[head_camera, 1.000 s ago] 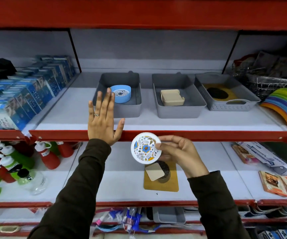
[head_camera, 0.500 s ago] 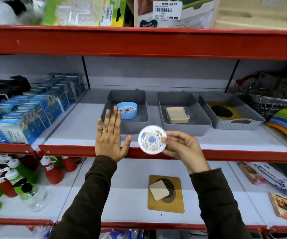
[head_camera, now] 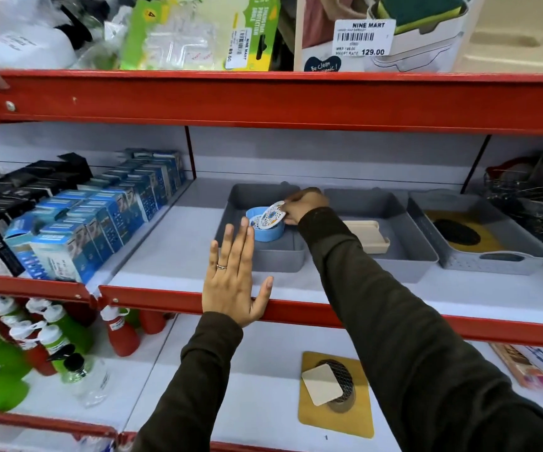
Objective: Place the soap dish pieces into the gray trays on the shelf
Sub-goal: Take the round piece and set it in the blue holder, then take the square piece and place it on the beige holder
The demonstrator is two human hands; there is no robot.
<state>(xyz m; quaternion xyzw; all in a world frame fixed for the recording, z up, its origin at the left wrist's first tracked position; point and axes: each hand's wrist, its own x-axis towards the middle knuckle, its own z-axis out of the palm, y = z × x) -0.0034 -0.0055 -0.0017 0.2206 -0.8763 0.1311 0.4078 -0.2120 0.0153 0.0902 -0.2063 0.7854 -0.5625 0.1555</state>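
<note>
So the job looked partly done: the left tray [head_camera: 265, 256] already held a blue dish [head_camera: 265, 228], the middle tray [head_camera: 394, 249] a beige dish [head_camera: 366, 236], and the right tray [head_camera: 492, 252] a yellow mat with a dark oval on it. The right hand [head_camera: 306, 205] reached into the left tray, its grip closed on the far edge of a round patterned disc [head_camera: 271, 215], which was tilted and sat right over the blue dish, touching or nearly so; I could not tell which. The left hand [head_camera: 234, 285] was flat and open, holding nothing, by the shelf's red front edge. On the shelf below, a beige square [head_camera: 322, 384] and a dark mesh oval lay on a wooden mat [head_camera: 337, 422], probably still to be placed. The disc was white, thin and flat, with blue and yellow floral print.
</note>
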